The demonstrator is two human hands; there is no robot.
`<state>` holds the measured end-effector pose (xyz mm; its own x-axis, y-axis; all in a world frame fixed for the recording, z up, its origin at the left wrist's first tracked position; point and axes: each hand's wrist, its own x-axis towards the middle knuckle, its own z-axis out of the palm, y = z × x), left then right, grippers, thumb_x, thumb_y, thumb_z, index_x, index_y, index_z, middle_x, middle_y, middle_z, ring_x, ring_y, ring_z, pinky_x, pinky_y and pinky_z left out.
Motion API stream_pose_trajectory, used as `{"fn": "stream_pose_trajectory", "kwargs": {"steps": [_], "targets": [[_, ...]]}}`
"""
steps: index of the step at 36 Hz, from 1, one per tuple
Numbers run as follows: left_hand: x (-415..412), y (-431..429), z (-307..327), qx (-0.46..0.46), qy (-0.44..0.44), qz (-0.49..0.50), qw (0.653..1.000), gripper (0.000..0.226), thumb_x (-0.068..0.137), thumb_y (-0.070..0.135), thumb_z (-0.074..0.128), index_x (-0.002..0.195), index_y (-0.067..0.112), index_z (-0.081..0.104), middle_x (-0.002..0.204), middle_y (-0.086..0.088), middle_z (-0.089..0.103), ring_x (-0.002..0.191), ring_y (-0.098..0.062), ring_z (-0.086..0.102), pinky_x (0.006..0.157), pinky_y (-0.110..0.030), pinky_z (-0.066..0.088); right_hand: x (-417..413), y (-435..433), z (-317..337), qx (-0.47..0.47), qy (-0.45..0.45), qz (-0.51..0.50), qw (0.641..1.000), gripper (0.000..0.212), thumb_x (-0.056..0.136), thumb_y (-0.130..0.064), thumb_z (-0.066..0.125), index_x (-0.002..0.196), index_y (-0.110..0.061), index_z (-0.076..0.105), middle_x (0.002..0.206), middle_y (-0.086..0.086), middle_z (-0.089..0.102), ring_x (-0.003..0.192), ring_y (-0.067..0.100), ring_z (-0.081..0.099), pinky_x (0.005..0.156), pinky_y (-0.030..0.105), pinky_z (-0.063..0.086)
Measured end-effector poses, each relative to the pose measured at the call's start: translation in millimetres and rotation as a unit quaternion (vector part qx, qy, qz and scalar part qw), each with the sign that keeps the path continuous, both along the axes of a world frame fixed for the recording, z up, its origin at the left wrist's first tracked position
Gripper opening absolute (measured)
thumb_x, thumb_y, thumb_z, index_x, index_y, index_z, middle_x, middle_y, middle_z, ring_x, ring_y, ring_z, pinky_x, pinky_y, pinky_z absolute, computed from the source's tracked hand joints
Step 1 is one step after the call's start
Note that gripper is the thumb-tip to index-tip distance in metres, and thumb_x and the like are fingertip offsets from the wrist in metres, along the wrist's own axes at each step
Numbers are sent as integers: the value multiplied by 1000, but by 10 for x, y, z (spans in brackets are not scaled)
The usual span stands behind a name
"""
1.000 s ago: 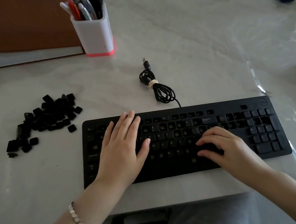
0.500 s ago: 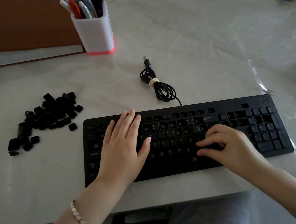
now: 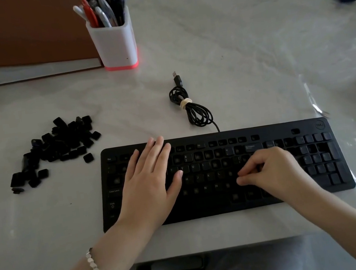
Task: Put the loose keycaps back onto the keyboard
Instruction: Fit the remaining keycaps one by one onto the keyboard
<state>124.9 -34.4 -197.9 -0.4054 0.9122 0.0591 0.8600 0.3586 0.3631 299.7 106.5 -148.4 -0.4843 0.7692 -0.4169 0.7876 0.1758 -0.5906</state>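
the loose keycaps [image 3: 58, 145] were piled on the table [image 3: 254, 65] at mid left of frame, just beside the black keyboard [image 3: 206, 208]. the left hand [image 3: 149, 180] was laid flat on its left keys, fingers straight and together. the right hand [image 3: 275, 171] was curled over the right-centre keys, and whether anything was pinched couldn't be told. "esc", "caps lock" and h j k l could be read.

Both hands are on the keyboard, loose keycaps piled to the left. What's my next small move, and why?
Probably lift the left hand and reach to the keycap pile. That hand lies flat and empty on the keyboard, nearest the pile, while the right hand is curled over the middle rows; I can't tell if it holds a cap.
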Motion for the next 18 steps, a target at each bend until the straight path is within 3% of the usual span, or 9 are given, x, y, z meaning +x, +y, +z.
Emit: {"fn": "stream_pose_trajectory", "kwargs": {"steps": [5,8,10,12,13,15,18], "targets": [[5,2,3,-1,2,1,1000,57,92,42,34,134,6,49,144,-9,44,137,-21,35,113,-34,15,93,-38,34,19,3,32,999,20,68,-19,81,65,-29,65,62,-6,54,54,4,45,54,6,39],[0,4,3,0,8,1,1000,57,92,42,34,134,5,49,143,-9,45,136,-21,36,113,-35,16,117,-56,68,-19,72,-40,996,15,78,-14,72,79,-26,64,73,-4,58,65,5,51,59,9,43],[-8,5,-1,-3,11,-1,1000,57,92,42,34,134,5,49,143,-9,45,136,-21,36,113,-35,17,82,-41,123,-152,192,-162,956,18,89,-2,55,90,-18,62,80,-1,59,74,9,54,65,15,47],[-16,6,-6,-6,15,-1,1000,58,92,43,35,134,6,50,143,-8,46,136,-20,36,112,-35,17,26,-30,207,-301,323,-257,859,28,92,11,38,94,-7,59,81,5,57,74,11,56,64,18,51],[-18,7,-6,-8,18,-1,1000,58,92,43,34,134,6,50,143,-8,46,136,-20,36,112,-35,18,7,-31,247,-333,362,-277,826,30,92,14,33,96,-3,58,80,7,59,73,13,59,64,17,53],[-17,10,-4,-10,24,0,1000,58,91,43,34,133,6,51,141,-8,47,134,-21,39,111,-36,19,-41,-64,316,-347,396,-275,804,29,93,13,32,97,2,59,80,10,64,75,16,68,64,17,54],[-14,13,-9,-6,28,1,1000,58,90,42,35,132,6,52,140,-9,49,133,-22,41,109,-37,21,-112,-145,345,-332,406,-245,816,20,93,3,41,99,1,59,79,12,70,76,19,71,62,17,55]]}}
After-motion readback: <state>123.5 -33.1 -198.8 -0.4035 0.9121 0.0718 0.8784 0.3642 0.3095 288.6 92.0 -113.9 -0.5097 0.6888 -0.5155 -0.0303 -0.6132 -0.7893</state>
